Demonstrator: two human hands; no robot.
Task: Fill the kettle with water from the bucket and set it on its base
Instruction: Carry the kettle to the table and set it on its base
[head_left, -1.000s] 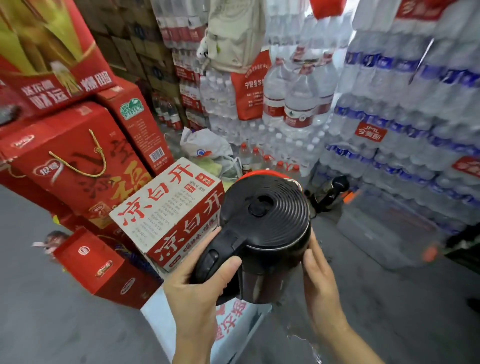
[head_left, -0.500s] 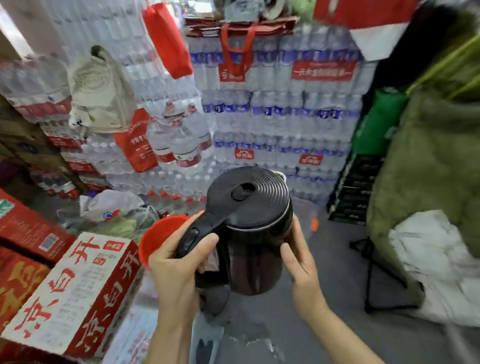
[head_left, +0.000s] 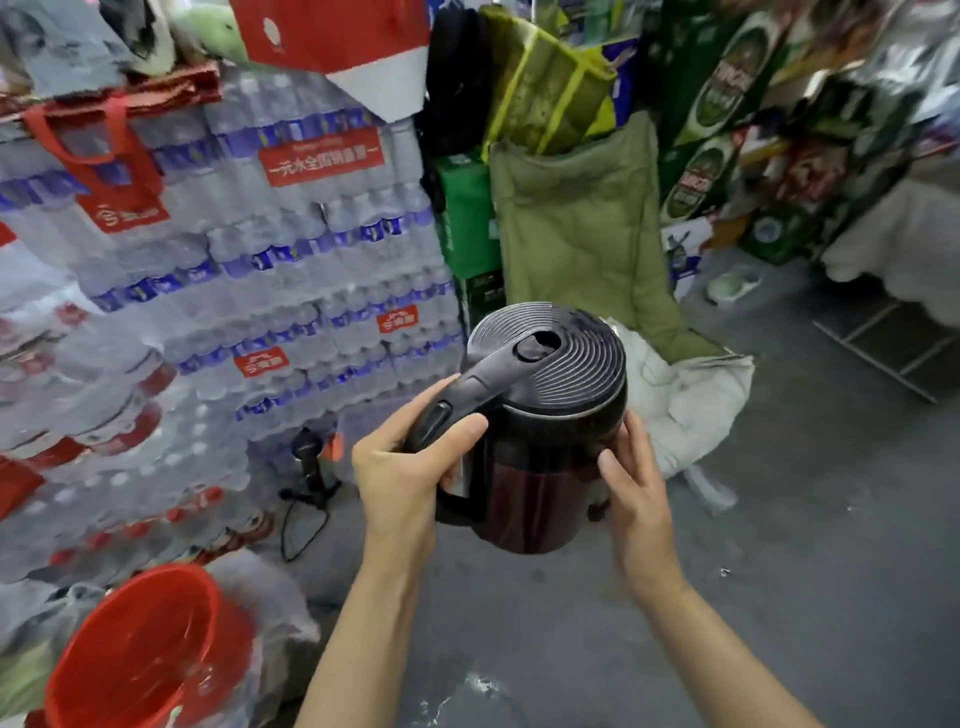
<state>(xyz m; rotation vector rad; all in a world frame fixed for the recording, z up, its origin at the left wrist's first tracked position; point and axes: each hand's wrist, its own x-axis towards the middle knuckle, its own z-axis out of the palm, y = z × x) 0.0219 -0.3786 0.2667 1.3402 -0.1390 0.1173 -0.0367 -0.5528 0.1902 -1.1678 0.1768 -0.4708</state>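
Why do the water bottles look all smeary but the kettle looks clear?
In the head view, the stacked water bottles and red bucket at the left are smeared by motion blur; the kettle and both hands, left hand and right hand, stay fairly sharp; the wide lens bends the edges.

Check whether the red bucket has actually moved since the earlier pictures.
Cannot tell. The red bucket slid down-left in view, but the stacked water bottles slid with it, so the head camera turned.
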